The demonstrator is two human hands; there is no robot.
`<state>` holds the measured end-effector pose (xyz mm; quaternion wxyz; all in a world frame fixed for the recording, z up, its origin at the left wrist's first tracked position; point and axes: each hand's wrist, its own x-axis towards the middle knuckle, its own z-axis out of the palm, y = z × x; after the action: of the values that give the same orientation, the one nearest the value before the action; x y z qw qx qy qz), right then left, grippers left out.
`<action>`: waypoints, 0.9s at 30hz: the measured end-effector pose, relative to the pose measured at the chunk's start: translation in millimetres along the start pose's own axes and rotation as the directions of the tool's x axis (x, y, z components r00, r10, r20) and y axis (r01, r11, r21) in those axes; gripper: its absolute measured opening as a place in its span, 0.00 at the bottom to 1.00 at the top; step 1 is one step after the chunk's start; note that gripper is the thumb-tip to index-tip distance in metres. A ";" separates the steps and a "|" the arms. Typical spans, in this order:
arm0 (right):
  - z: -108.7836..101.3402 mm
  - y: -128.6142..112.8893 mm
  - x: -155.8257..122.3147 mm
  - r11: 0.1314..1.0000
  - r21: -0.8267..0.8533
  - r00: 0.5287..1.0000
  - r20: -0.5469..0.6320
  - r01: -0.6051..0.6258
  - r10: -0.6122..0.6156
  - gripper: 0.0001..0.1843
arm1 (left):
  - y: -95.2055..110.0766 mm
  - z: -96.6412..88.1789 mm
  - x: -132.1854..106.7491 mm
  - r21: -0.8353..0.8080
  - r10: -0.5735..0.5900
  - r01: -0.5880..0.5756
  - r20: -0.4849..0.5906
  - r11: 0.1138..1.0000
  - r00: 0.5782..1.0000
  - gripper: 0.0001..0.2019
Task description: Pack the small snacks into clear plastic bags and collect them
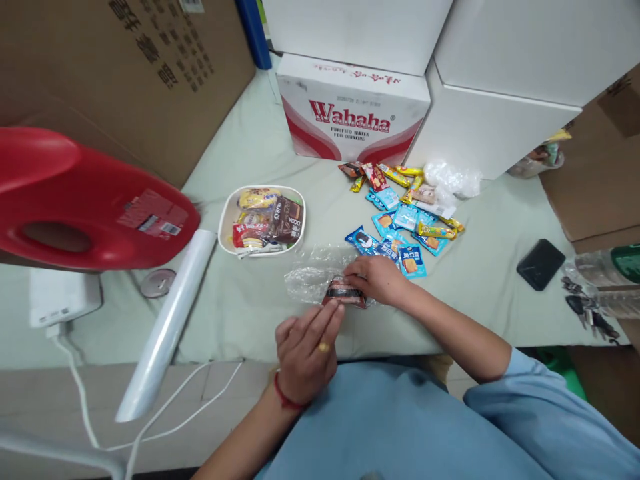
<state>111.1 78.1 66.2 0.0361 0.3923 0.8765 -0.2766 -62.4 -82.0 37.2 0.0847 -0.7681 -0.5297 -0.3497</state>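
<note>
A small brown-and-dark snack packet (pixel 345 293) lies on a crinkled sheet of clear plastic film (pixel 307 283) on the cloth-covered table. My left hand (pixel 307 347), with a ring and a red wrist cord, is closed, its fingertips pressed at the packet's near left edge. My right hand (pixel 380 279) reaches across from the right, fingers curled down over the packet's upper right side. Its fingertips partly hide the packet and film. Just beyond my right hand lie several blue snack packets (pixel 411 260). A white tub (pixel 223 223) holding assorted wrapped snacks stands to the upper left.
Yellow snack packets (pixel 436 231) and bunched clear plastic (pixel 453 179) lie before the Wahaha box (pixel 350 120). At left are a red jug (pixel 95 207), a film roll (pixel 167 327) and a white power bank (pixel 65 297) with a cable. A black case (pixel 541 265) and keys (pixel 590 313) lie right.
</note>
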 end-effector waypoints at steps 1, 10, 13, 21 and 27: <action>-0.6 0.2 -0.1 1.000 0.016 1.000 0.010 0.007 -0.007 0.12 | 0.4 6.3 6.3 0.013 -0.047 0.047 0.044 0.999 0.998 0.23; -22.2 15.1 25.7 0.978 -0.209 0.980 -0.197 -0.018 -0.024 0.20 | -4.3 34.4 17.0 0.117 -0.185 0.167 0.170 0.979 0.968 0.15; -18.4 18.4 37.9 0.958 -0.287 0.993 -0.116 -0.022 -0.012 0.16 | -3.0 33.0 19.6 0.123 -0.184 0.164 0.180 0.979 0.966 0.14; -37.7 16.5 33.6 0.982 -0.179 0.994 -0.076 0.065 -0.080 0.10 | -3.1 36.6 25.3 0.170 -0.142 0.107 0.211 0.980 0.967 0.16; -19.1 -20.3 -18.4 0.977 -0.134 0.986 0.044 0.166 -0.161 0.12 | -10.0 44.3 23.9 0.125 -0.144 0.117 0.236 0.985 0.961 0.11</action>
<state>112.3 64.7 96.8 0.0547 0.3106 0.9221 -0.2241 -46.7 -37.5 17.0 0.0378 -0.7628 -0.6042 -0.2274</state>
